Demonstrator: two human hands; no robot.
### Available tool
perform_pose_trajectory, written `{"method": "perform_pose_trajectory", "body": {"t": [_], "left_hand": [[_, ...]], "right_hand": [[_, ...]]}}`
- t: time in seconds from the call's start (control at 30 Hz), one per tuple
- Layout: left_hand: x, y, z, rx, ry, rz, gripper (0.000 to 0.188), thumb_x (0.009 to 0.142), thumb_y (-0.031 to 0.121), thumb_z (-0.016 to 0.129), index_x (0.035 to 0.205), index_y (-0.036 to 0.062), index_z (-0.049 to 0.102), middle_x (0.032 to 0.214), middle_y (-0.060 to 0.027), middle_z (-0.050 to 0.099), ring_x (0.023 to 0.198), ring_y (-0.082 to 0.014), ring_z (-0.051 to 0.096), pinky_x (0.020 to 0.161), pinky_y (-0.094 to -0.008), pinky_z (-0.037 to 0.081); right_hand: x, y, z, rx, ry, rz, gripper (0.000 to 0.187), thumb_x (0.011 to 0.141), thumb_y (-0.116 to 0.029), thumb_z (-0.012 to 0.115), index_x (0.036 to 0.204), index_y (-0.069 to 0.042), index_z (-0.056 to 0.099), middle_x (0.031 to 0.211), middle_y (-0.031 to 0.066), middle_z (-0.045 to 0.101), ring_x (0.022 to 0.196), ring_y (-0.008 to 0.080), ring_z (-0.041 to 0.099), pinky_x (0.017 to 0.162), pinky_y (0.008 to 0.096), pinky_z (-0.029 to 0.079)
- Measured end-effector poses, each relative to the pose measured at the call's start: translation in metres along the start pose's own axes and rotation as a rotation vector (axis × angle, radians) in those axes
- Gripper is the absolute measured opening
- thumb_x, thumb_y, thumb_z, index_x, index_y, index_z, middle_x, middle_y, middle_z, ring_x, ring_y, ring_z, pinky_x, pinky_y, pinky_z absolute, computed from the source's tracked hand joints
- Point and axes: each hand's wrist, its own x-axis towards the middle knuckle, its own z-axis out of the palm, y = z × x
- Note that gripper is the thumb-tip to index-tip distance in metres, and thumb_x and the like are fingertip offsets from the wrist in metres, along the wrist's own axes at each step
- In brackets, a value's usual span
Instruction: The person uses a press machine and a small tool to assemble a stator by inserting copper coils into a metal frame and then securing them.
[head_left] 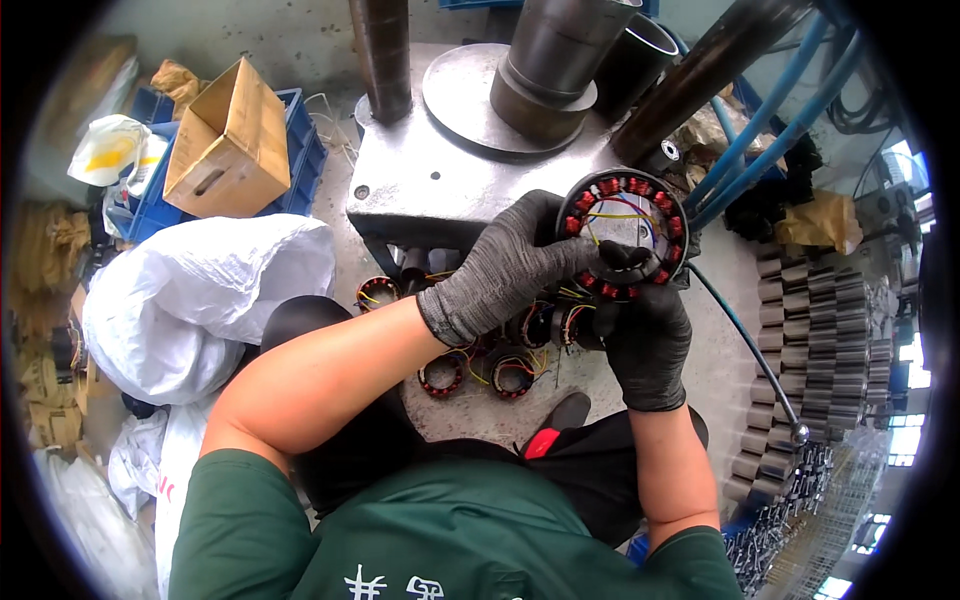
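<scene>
Both my hands wear grey knit work gloves. Between them is a motor stator [665, 225], a dark ring lined with red copper coils, with thin yellow and purple wires across its opening. My left hand [515, 260] grips its left side, fingers behind the rim and thumb toward the opening. My right hand [648, 345] is closed on the lower edge, dark gloved fingertips reaching into the ring. Behind it, the metal press bed [455, 180] partly shows through the hole. Several more stators, one of them [440, 375] near my legs, sit below my left forearm, some partly hidden.
Thick steel columns and a round plate [460, 95] rise from the press. A lever with a ball end [798, 432] slants down at right, beside stacked metal cylinders [825, 350]. At left are a cardboard box [225, 150] in a blue crate and a white sack [200, 300].
</scene>
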Motion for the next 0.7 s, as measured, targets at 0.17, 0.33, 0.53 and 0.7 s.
{"method": "perform_pose_trajectory", "body": {"t": [0.17, 0.33, 0.53, 0.7], "left_hand": [[-0.004, 0.015, -0.010, 0.197, 0.123, -0.070, 0.055, 0.090, 0.028, 0.082, 0.126, -0.0047, 0.058, 0.108, -0.0107, 0.070, 0.094, -0.0138, 0.066, 0.081, -0.0299, 0.059], [-0.008, 0.020, -0.014, 0.390, 0.163, -0.055, 0.052, 0.086, 0.027, 0.085, 0.120, -0.0051, 0.061, 0.104, -0.0114, 0.072, 0.094, -0.0155, 0.067, 0.083, -0.0320, 0.058], [-0.011, 0.021, -0.002, 0.287, 0.179, -0.083, 0.055, 0.087, 0.026, 0.084, 0.125, -0.0070, 0.061, 0.109, -0.0134, 0.072, 0.099, -0.0172, 0.067, 0.089, -0.0332, 0.057], [-0.011, 0.017, -0.009, 0.110, 0.179, 0.049, 0.055, 0.100, 0.037, 0.070, 0.134, -0.0057, 0.059, 0.115, -0.0123, 0.072, 0.103, -0.0176, 0.068, 0.093, -0.0321, 0.056]], "right_hand": [[0.005, -0.005, 0.005, -0.279, 0.009, 0.080, 0.067, 0.088, -0.029, 0.074, 0.146, -0.003, 0.052, 0.131, 0.0134, 0.067, 0.107, 0.0235, 0.071, 0.084, 0.0362, 0.062], [0.005, 0.003, 0.009, -0.503, 0.080, -0.203, 0.103, 0.083, -0.008, 0.084, 0.165, -0.005, 0.022, 0.144, 0.0166, 0.059, 0.128, 0.0257, 0.062, 0.105, 0.0410, 0.054], [-0.001, 0.018, -0.012, -0.864, 0.009, -0.309, 0.121, 0.073, -0.010, 0.094, 0.166, -0.005, 0.017, 0.153, 0.0200, 0.049, 0.136, 0.0289, 0.054, 0.111, 0.0415, 0.049], [0.003, 0.011, -0.008, -1.119, 0.010, -0.471, 0.111, 0.072, -0.014, 0.093, 0.162, -0.002, 0.029, 0.148, 0.0205, 0.053, 0.132, 0.0303, 0.058, 0.109, 0.0426, 0.051]]}}
